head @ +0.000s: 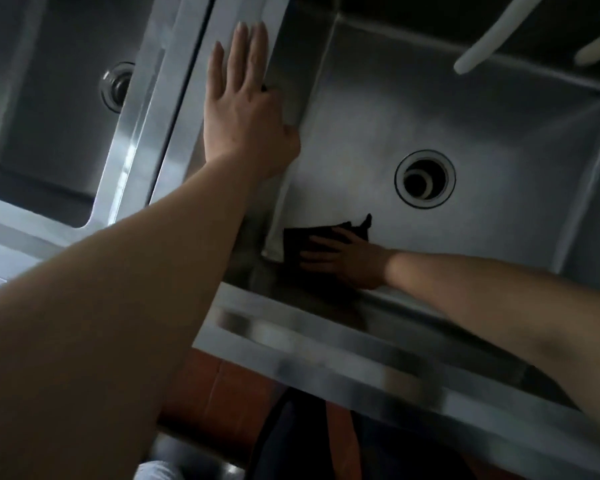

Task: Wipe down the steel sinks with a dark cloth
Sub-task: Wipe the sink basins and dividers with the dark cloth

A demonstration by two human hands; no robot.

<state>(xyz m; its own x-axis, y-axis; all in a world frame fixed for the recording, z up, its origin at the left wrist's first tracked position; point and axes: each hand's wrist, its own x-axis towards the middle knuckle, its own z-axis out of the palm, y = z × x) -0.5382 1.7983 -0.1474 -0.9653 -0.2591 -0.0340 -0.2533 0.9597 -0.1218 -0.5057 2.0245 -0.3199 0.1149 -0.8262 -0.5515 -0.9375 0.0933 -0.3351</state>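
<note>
Right hand [340,259]: lying flat, fingers spread, pressing dark cloth [321,244] onto floor of right steel sink [499,109], cloth sitting at 8 o'clock from drain [425,178]. Left hand [243,109]: resting with straight fingers on divider rim [187,81], holding nothing. Left sink [49,98] lying at 9 o'clock. White hoses [482,39] hanging at 1 o'clock.

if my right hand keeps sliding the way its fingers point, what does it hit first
Most likely the left side wall of the right-hand sink. The right hand presses the dark cloth flat on the basin floor, fingers aimed at that wall near the front corner. Depth is unclear; the cloth's edge would touch first.
</note>
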